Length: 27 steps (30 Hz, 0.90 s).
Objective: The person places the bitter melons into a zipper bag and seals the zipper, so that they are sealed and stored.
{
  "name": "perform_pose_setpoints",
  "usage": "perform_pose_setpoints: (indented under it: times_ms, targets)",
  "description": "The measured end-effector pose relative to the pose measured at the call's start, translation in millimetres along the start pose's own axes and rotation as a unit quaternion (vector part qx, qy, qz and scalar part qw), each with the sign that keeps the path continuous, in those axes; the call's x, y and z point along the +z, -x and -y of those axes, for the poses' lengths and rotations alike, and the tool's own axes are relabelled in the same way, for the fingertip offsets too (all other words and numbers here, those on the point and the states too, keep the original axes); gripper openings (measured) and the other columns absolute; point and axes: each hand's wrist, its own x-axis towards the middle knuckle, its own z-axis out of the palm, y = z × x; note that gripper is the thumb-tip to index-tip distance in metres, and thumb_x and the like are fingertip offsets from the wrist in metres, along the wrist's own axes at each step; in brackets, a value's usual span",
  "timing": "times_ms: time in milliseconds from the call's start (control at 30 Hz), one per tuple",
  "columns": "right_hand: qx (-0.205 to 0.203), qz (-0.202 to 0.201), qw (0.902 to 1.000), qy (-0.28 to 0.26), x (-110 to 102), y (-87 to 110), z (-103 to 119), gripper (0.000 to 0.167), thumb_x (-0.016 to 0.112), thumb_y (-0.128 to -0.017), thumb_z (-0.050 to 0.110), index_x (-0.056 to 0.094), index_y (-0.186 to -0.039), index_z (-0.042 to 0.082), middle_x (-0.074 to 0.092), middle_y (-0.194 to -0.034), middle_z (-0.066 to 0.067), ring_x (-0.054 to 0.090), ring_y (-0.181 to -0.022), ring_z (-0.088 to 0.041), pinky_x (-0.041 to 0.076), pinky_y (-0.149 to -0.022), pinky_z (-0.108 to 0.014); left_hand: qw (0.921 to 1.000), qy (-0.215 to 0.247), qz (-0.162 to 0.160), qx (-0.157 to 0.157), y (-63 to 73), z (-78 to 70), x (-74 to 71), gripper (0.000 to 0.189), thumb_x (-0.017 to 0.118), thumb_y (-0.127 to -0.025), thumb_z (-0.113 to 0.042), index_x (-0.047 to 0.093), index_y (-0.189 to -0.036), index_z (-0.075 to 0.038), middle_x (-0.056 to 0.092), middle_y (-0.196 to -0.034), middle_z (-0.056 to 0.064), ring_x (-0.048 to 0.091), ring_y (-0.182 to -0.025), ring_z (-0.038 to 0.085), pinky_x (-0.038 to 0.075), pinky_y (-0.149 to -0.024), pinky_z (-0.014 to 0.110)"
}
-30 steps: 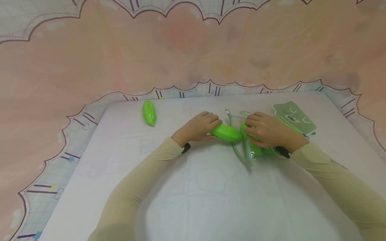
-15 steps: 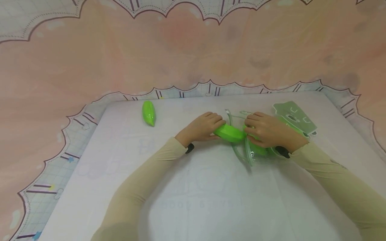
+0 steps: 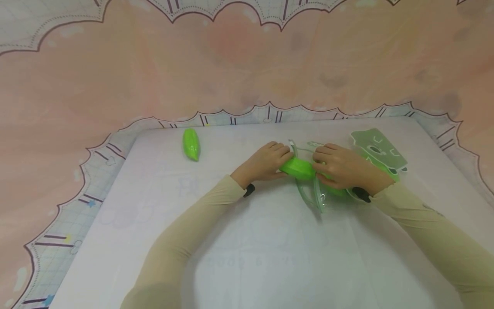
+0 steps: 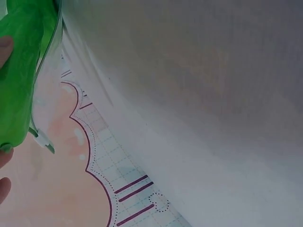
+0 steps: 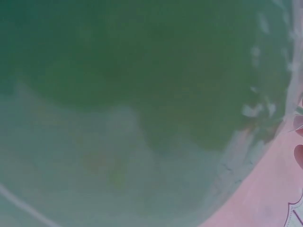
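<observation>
My left hand grips a bright green, elongated toy vegetable with faceted sides. In the left wrist view this green toy vegetable shows a small stem nub at its lower end, with fingertips beside it. Its far end points right, at the mouth of a clear zip bag with green edging. My right hand pinches the bag's edge near the mouth. More green shows through the bag, partly hidden behind that hand. The right wrist view is filled by the blurred bag wall.
A second green toy vegetable with a pointed tip lies at the back left of the white tabletop. A green animal-face panel sits at the bag's far right end. A patterned cloth lies beyond the table edge.
My left hand has moved slightly right, bringing the green toy vegetable up to and overlapping the bag's mouth. The right hand has stayed in place on the bag.
</observation>
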Motion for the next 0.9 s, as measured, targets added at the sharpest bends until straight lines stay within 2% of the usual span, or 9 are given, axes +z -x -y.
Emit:
perform_pose_setpoints:
  times_ms: [267, 567, 900]
  targets:
    - [-0.002, -0.003, 1.0000, -0.001, -0.4, -0.3, -0.1, 0.014, 0.065, -0.070, 0.016, 0.059, -0.076, 0.006, 0.057, -0.079, -0.008, 0.055, -0.079, -0.026, 0.049, -0.073, -0.041, 0.9995, 0.012, 0.028, 0.004, -5.7, -1.8, 3.2, 0.050, 0.067, -0.085, -0.037, 0.056, -0.123, -0.007, 0.060, -0.117, 0.005, 0.057, -0.108, 0.020, 0.044, -0.101, 0.030]
    - [0.007, 0.011, 0.9999, 0.001, -3.4, -1.1, 1.2, 0.014, 0.066, -0.070, 0.016, 0.061, -0.078, 0.006, 0.060, -0.080, -0.008, 0.057, -0.081, -0.026, 0.050, -0.076, -0.041, 0.9986, 0.022, 0.038, 0.029, -14.1, -6.1, 10.5, 0.048, 0.065, -0.087, -0.035, 0.055, -0.126, -0.009, 0.060, -0.121, 0.005, 0.055, -0.114, 0.020, 0.042, -0.104, 0.031]
    - [0.009, 0.016, 0.9998, 0.006, -3.7, -0.7, 1.3, 0.015, 0.067, -0.070, 0.016, 0.061, -0.079, 0.006, 0.061, -0.081, -0.008, 0.057, -0.081, -0.025, 0.051, -0.077, -0.040, 0.9991, -0.029, -0.006, 0.029, -20.1, -10.8, 15.0, 0.040, 0.060, -0.091, -0.031, 0.056, -0.126, -0.011, 0.061, -0.123, 0.003, 0.055, -0.117, 0.017, 0.043, -0.104, 0.030]
